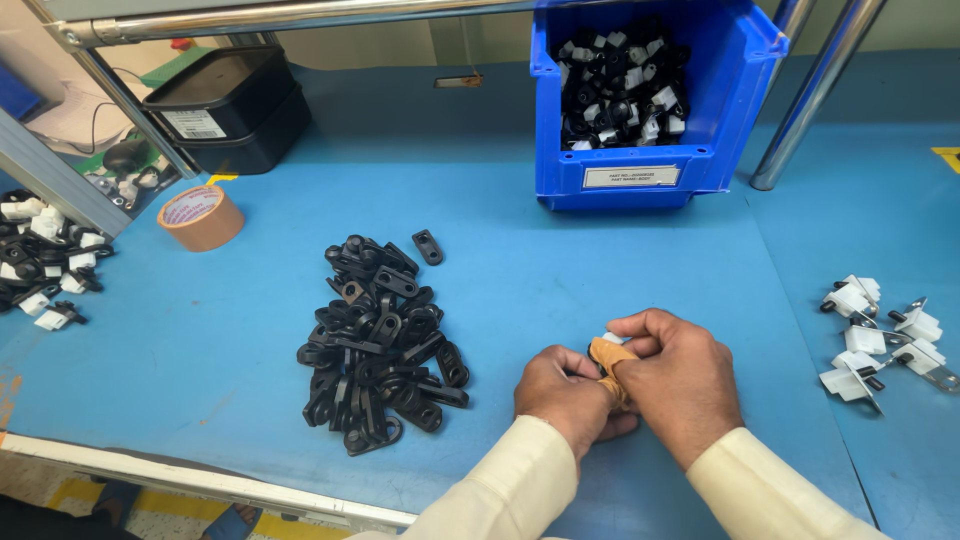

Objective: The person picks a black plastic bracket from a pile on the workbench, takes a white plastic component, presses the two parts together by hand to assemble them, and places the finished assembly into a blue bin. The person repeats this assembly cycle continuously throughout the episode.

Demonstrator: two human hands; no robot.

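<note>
Small white-and-black part (pixel 610 340), seemingly pinched between left hand (pixel 566 396) and right hand (pixel 680 378) grip.

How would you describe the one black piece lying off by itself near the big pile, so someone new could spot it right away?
Start at the blue bin at the back of the blue table, then look down and left to the pile of black parts. Just off the pile's upper right edge lies the lone black piece, flat and oblong. Unlike its neighbours, it touches nothing else and has bare table all around it.
</note>
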